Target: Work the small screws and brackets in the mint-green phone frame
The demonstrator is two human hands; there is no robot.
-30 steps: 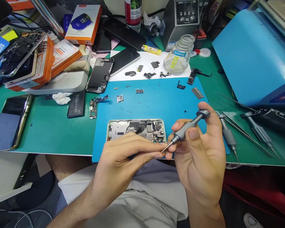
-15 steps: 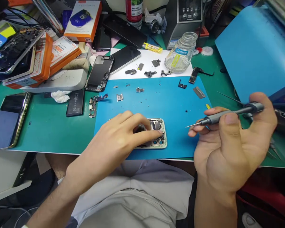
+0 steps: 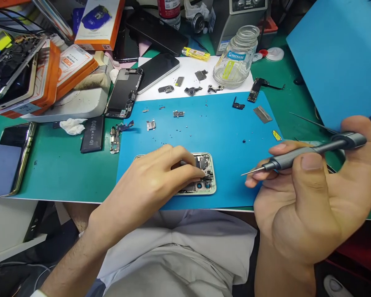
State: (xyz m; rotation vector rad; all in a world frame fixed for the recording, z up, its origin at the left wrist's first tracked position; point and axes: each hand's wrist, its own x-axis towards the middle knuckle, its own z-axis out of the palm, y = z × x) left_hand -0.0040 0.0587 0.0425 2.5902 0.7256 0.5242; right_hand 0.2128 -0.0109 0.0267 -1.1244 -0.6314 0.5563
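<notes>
Fingertips of the left hand (image 3: pixel 151 181) press down inside the opened phone frame (image 3: pixel 207 181), at its camera end, apparently seating or picking a small part; whether they pinch anything cannot be told. The frame lies on the blue mat (image 3: pixel 222 132) on the bench. To the right of that grip and well apart, the right hand (image 3: pixel 312 198) holds a grey precision screwdriver (image 3: pixel 309 153) closed between thumb and fingers, tip pointing back toward the frame but off it, above the mat. Loose screws and small brackets (image 3: pixel 178 113) lie beyond the left grip. Judging by this, a part-placing step is in hand; the next move calls for bringing the driver tip precisely onto a screw hole.
</notes>
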